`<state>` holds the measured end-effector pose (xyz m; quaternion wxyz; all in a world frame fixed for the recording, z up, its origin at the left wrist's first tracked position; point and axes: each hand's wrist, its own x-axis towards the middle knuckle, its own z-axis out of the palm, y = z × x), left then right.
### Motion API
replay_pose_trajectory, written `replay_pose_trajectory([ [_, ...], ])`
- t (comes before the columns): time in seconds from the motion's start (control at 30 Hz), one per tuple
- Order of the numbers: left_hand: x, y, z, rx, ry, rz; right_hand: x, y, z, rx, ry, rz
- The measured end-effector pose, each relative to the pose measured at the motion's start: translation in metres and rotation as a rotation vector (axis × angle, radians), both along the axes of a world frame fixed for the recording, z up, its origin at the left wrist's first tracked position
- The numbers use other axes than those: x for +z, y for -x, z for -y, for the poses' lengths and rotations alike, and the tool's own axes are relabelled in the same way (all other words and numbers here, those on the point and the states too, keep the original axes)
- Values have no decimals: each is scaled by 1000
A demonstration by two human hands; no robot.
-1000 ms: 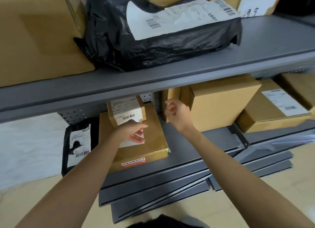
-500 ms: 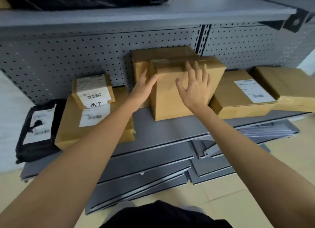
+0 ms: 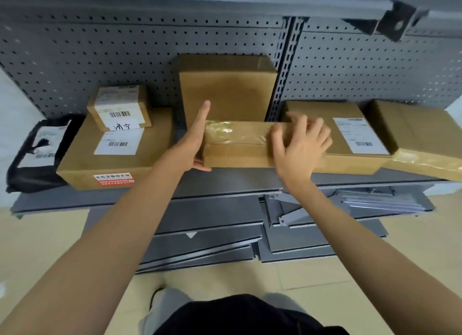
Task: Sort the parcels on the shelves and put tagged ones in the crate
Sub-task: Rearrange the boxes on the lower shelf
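Grey pegboard is backing the low shelf where the parcels are sitting, and spare shelf panels are lying stacked on the floor beneath it. At the middle, a person is handling a plain brown box with glossy tape across its top face. The left hand is pressing flat against the box's left end, fingers straight and together and thumb pointing up, while the right hand is lying over the right end with its fingers spread apart; motion blur there is leaving me unsure whether they are gripping the edge or only resting on it. Behind it a taller unlabelled box is standing against the pegboard. To the left, a small labelled box is resting on top of a wide labelled box, with a black mailer bag beside them; to the right, a flat labelled box is lying just beside another taped box. I am reading this as the checking step: the box is being turned on the shelf to look for a tag, and none is showing on the faces in sight. Next, I would say, calls for rotating it to expose the hidden sides, then either lifting it for the crate, which is not in view, or setting it back.
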<state>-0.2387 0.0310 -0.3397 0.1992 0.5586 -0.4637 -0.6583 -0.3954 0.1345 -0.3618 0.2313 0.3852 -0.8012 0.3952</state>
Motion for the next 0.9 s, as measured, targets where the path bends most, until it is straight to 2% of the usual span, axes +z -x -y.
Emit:
replay_pose_trajectory([
  [0.1,-10,-3,-18,43,-26,22,0,28,-6,-95,-223,461],
  [0.17,-21,-6,-33,62,-36,-5,-1,45,-13,9,-289,840],
  [0.2,-27,-8,-40,81,-23,-28,-3,50,-18,86,-288,967],
  [0.23,-30,-11,-47,109,-11,-59,-4,51,-25,132,-292,1015],
  [0.33,-35,-25,-64,149,-23,-164,-8,47,-40,135,-252,1023],
  [0.47,-38,-50,-71,95,17,-274,-10,31,-52,127,-105,1128],
  [0.7,-29,-85,-63,92,4,-381,-15,1,-62,153,-56,1214],
  [0.9,-20,-102,-63,-157,-106,-363,-3,-3,-54,175,1,1248],
])
